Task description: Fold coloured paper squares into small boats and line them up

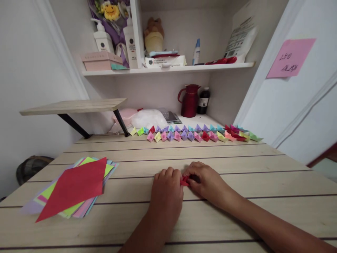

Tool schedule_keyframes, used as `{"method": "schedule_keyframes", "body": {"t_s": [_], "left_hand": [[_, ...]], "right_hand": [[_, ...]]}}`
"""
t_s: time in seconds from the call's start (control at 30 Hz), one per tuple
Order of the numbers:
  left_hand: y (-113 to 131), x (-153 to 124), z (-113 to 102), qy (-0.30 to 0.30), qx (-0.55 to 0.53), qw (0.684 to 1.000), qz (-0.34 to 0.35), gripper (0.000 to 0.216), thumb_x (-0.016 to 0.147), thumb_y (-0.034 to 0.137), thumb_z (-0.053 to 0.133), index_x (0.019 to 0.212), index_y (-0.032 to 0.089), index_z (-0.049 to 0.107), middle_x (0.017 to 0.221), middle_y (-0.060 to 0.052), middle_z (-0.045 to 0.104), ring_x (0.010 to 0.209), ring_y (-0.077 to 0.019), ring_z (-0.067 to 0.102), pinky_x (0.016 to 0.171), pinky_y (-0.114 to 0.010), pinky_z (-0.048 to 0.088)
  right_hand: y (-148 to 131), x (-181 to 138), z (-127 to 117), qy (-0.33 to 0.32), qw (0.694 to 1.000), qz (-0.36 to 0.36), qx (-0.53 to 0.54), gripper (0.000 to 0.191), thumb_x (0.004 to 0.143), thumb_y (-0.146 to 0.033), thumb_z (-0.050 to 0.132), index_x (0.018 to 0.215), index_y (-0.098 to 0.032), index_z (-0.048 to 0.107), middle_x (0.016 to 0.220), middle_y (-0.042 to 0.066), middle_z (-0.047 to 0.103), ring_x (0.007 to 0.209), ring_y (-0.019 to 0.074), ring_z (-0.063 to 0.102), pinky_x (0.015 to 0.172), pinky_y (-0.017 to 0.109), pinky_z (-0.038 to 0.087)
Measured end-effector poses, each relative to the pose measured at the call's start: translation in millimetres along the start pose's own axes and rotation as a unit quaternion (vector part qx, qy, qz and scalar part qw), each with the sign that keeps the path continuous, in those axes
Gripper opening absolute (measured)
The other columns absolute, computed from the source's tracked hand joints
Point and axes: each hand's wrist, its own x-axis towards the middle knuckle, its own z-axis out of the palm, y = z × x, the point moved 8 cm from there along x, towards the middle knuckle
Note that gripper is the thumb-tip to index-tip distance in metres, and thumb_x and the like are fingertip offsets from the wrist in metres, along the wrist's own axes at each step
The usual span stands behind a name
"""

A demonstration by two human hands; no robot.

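Note:
A small folded piece of red paper is pinched between my two hands, low over the wooden table. My left hand is closed on its left side, knuckles up, and covers much of it. On the other side, the thumb and fingers of my right hand grip the right end. Only a little red shows between the fingers, so its full shape is hidden. To the left lies a fanned stack of coloured paper sheets with a red sheet on top.
Rows of small folded paper boats line the table's back edge. A raised wooden shelf on black legs stands at the back left. Behind are a dark red jug, a dark bottle and a loaded white shelf.

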Motion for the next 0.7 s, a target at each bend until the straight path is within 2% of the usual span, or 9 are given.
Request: {"method": "schedule_keyframes", "body": {"t_s": [0.27,0.47,0.7], "left_hand": [[4.0,-0.5,0.4,0.000,0.018,1.000,0.006,0.013,0.086,0.020,0.049,0.094,0.021,0.059,0.104,-0.005,0.059,0.096,-0.0236,0.050,0.081,-0.038,0.036],[4.9,-2.0,-0.1,0.003,0.010,1.000,0.015,0.018,0.086,0.017,0.048,0.097,0.024,0.061,0.104,-0.005,0.058,0.095,-0.0225,0.050,0.082,-0.037,0.036],[7.5,-0.5,-0.5,-0.020,0.023,1.000,0.006,0.025,0.084,0.013,0.045,0.101,0.023,0.061,0.105,-0.006,0.058,0.096,-0.0232,0.051,0.083,-0.038,0.036]], "right_hand": [[-1.5,-1.9,-4.1,0.007,1.000,0.004,0.016,0.025,0.070,-0.006,0.055,0.088,-0.022,0.063,0.089,0.002,0.068,0.086,0.0196,0.059,0.076,0.028,0.042],[3.8,-4.8,-8.6,0.021,0.999,0.019,0.030,0.028,0.065,-0.004,0.053,0.088,-0.021,0.051,0.080,0.000,0.063,0.072,0.0158,0.054,0.063,0.024,0.038],[-0.7,-5.4,-6.2,0.006,1.000,-0.026,0.009,0.029,0.067,0.001,0.049,0.083,-0.021,0.059,0.086,0.003,0.063,0.082,0.0181,0.057,0.072,0.026,0.041]]}}
